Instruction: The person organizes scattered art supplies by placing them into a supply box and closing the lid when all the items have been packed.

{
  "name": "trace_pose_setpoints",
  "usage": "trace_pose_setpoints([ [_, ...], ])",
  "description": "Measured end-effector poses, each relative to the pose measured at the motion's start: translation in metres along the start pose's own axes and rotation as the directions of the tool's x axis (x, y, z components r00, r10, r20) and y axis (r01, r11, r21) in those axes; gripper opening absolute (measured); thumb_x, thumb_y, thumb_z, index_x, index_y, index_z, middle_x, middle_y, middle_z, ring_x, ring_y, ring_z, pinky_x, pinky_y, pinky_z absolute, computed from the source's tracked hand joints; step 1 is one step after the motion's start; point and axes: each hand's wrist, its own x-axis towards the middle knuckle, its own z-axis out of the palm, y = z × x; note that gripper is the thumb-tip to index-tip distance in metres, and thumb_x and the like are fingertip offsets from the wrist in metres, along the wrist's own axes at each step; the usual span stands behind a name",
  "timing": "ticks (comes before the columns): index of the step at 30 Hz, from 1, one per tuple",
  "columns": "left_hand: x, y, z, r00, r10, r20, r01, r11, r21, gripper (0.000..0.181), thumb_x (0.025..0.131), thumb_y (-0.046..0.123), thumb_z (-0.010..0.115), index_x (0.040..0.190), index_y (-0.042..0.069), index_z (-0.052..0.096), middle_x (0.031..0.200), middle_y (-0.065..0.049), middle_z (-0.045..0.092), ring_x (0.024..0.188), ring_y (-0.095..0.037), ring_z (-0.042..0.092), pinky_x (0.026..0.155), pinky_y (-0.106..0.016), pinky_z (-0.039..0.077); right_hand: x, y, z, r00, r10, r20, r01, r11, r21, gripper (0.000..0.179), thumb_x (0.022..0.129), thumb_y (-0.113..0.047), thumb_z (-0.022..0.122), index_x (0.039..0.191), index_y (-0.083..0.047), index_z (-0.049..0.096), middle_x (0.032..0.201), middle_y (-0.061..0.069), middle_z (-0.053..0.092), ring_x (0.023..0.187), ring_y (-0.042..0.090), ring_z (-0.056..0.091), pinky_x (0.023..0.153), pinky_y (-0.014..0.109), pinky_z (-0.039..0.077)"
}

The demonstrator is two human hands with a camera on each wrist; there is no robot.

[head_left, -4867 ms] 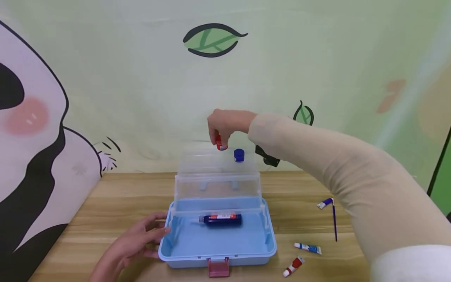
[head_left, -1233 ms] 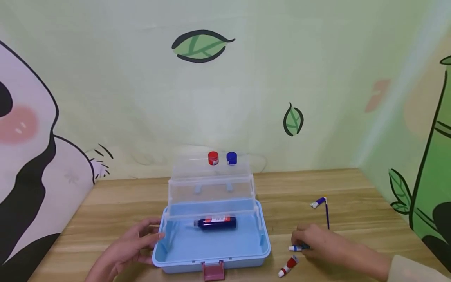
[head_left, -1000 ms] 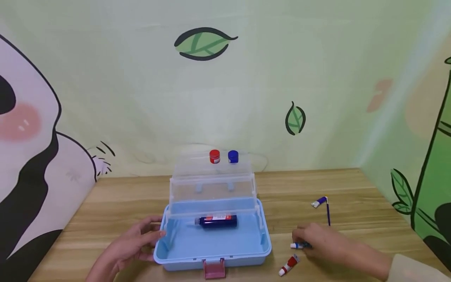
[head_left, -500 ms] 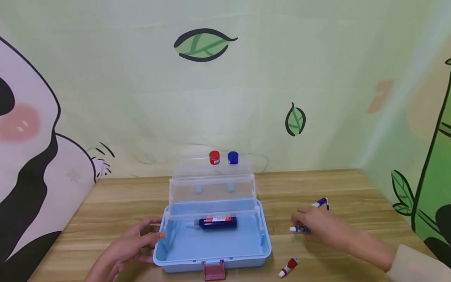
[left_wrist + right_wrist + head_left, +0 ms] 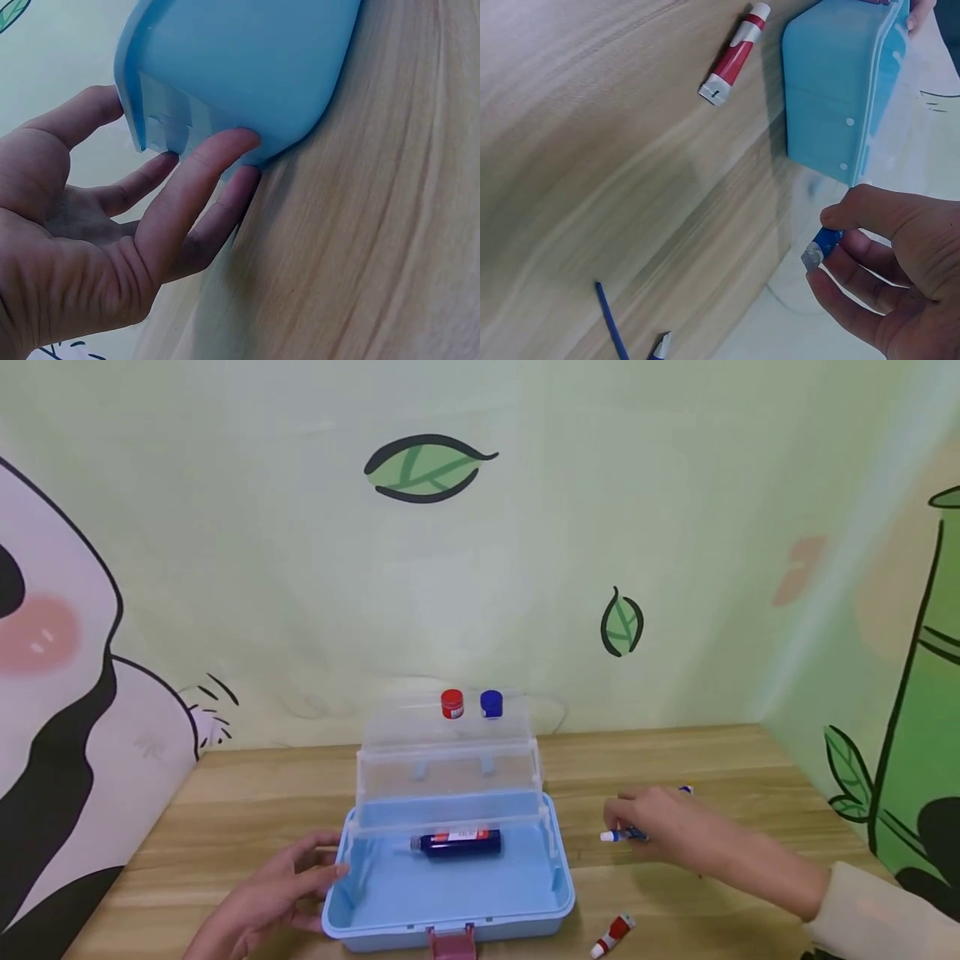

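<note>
My left hand (image 5: pixel 273 889) rests at the left end of an open light-blue box (image 5: pixel 453 935); its spread fingertips touch the outer wall and rim (image 5: pixel 127 75). My right hand (image 5: pixel 667 827) pinches a small blue paint tube (image 5: pixel 825 244) above the table, to the right of the box. The tube's white cap (image 5: pixel 611 837) points left toward the box. A dark-blue bottle (image 5: pixel 461 843) lies on its side within the box. A red jar (image 5: pixel 452 703) and a blue jar (image 5: pixel 491 703) stand on the raised clear tray section at the back.
A red paint tube (image 5: pixel 612 935) lies right of the box's front corner. Behind my right hand are a purple-blue tube (image 5: pixel 686 790), mostly hidden, and a thin blue brush (image 5: pixel 611 319). The box's pink latch (image 5: pixel 452 943) hangs at the front. A printed wall cloth (image 5: pixel 525 568) closes off the back.
The red jar, earlier in my right hand, now stands by the blue jar. My right hand has lifted the blue tube and moved it back and slightly left. My left hand stays put.
</note>
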Motion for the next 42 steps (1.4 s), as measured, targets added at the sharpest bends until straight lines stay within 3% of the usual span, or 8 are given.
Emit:
trace_pose_setpoints([
  [8, 0.002, -0.001, 0.002, 1.000, -0.017, -0.020, 0.017, 1.000, -0.002, 0.073, 0.098, 0.029, 0.068, 0.152, 0.000, 0.029, 0.141, -0.028, 0.043, 0.099, -0.029, 0.062, 0.078, -0.053, 0.061, 0.005, -0.002, -0.004, 0.998, 0.052, 0.034, -0.052, 0.999, -0.003, 0.028, 0.077, 0.001, 0.084, 0.087, -0.020, 0.068, 0.081, -0.009, 0.062, 0.069, 0.001, 0.052, 0.058, 0.021, 0.050],
  [29, 0.001, -0.005, 0.001, 1.000, 0.021, -0.019, -0.021, 1.000, -0.003, 0.068, 0.099, 0.024, 0.066, 0.151, 0.001, 0.030, 0.141, -0.030, 0.042, 0.099, -0.029, 0.061, 0.076, -0.053, 0.062, 0.018, -0.007, -0.024, 0.997, -0.031, -0.066, 0.027, 0.997, -0.069, 0.026, 0.075, 0.004, 0.078, 0.088, -0.016, 0.066, 0.077, -0.007, 0.060, 0.064, 0.002, 0.047, 0.054, 0.019, 0.044],
  [42, 0.000, -0.004, 0.001, 1.000, 0.010, -0.012, -0.010, 1.000, 0.000, 0.068, 0.100, 0.025, 0.066, 0.152, 0.001, 0.029, 0.142, -0.031, 0.041, 0.098, -0.029, 0.062, 0.075, -0.052, 0.062, 0.034, -0.016, -0.032, 0.999, 0.000, -0.037, -0.004, 0.996, -0.095, 0.025, 0.079, -0.002, 0.083, 0.091, -0.015, 0.065, 0.081, -0.007, 0.062, 0.069, 0.005, 0.052, 0.061, 0.019, 0.050],
])
